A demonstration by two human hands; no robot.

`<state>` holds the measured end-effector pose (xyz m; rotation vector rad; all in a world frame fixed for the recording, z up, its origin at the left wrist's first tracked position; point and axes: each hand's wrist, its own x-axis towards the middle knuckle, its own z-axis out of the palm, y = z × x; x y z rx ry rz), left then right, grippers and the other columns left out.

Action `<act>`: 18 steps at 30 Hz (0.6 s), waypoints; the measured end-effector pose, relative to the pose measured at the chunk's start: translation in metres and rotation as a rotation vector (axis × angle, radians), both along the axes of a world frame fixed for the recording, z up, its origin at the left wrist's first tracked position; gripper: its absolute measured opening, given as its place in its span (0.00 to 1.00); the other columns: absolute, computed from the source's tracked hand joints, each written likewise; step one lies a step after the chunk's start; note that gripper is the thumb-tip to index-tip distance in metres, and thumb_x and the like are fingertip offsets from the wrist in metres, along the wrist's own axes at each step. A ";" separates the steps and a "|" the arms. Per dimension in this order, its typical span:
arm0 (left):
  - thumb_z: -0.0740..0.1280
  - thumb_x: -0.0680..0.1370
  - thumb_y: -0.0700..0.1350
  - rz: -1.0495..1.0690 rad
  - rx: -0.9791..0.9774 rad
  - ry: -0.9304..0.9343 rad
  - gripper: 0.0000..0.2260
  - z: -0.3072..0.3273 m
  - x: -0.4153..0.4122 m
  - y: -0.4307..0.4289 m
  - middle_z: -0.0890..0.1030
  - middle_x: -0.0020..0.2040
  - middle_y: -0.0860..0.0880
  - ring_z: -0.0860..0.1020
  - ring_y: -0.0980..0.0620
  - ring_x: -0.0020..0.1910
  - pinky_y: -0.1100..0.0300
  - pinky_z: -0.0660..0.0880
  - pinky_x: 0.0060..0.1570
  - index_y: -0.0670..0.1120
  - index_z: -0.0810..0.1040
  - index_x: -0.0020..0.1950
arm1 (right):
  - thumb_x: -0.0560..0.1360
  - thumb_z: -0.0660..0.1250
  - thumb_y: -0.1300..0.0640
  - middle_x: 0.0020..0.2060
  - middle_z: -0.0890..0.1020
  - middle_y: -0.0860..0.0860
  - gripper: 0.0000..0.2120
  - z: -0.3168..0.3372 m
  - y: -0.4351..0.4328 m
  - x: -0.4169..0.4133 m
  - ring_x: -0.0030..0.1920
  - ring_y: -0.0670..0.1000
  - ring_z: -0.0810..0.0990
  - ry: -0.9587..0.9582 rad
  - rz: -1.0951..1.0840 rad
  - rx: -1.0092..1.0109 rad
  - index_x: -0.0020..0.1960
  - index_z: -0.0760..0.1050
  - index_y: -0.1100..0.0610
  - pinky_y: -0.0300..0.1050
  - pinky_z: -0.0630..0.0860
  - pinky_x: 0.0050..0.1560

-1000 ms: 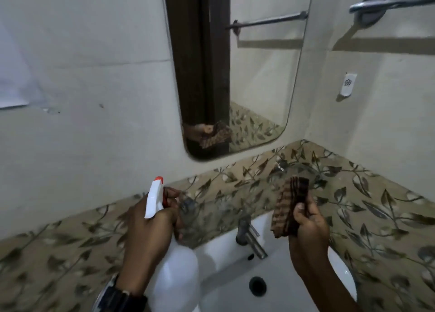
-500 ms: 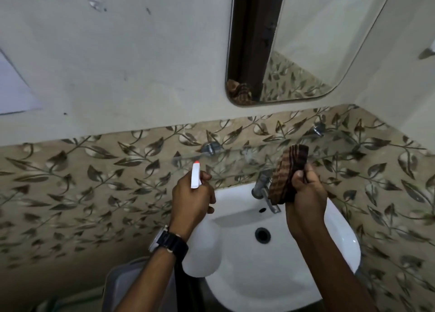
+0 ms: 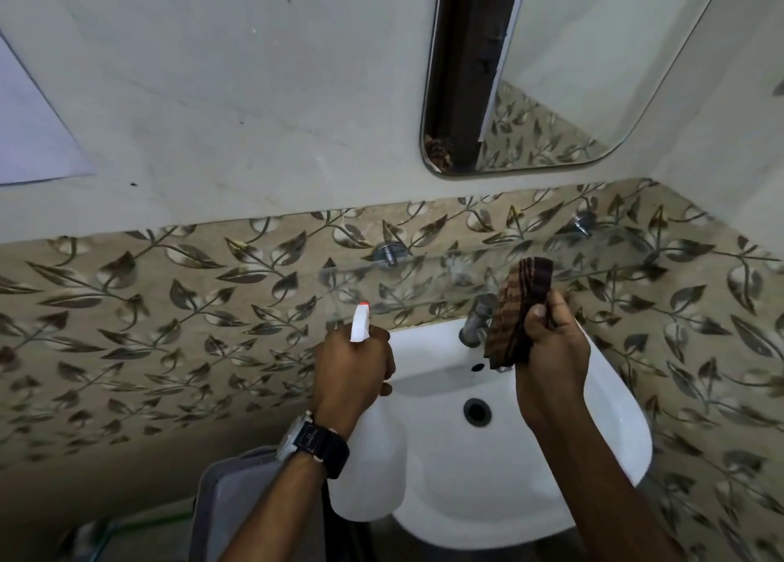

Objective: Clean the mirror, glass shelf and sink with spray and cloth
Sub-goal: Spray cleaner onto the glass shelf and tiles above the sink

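Cloth (image 3: 516, 310) gripped in right fingers (image 3: 539, 313)

Tap (image 3: 474, 321) half hidden behind cloth (image 3: 515, 307)

Your left hand (image 3: 352, 366): bare, no glove or ring that you can make out.
Your left wrist: wristwatch (image 3: 312, 440), black strap, silver-grey case, dark face with small pale markings.
Your right hand (image 3: 551, 362): bare.
Your forearms: both uncovered, no sleeves in view.
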<state>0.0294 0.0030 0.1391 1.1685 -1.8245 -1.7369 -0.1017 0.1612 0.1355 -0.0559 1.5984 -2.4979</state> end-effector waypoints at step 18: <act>0.67 0.73 0.35 -0.255 -0.032 0.056 0.09 0.010 -0.052 0.053 0.85 0.32 0.41 0.79 0.53 0.25 0.58 0.78 0.28 0.45 0.85 0.38 | 0.84 0.58 0.67 0.65 0.82 0.51 0.22 0.012 0.059 -0.008 0.70 0.55 0.78 -0.020 -0.210 0.034 0.76 0.72 0.54 0.56 0.74 0.72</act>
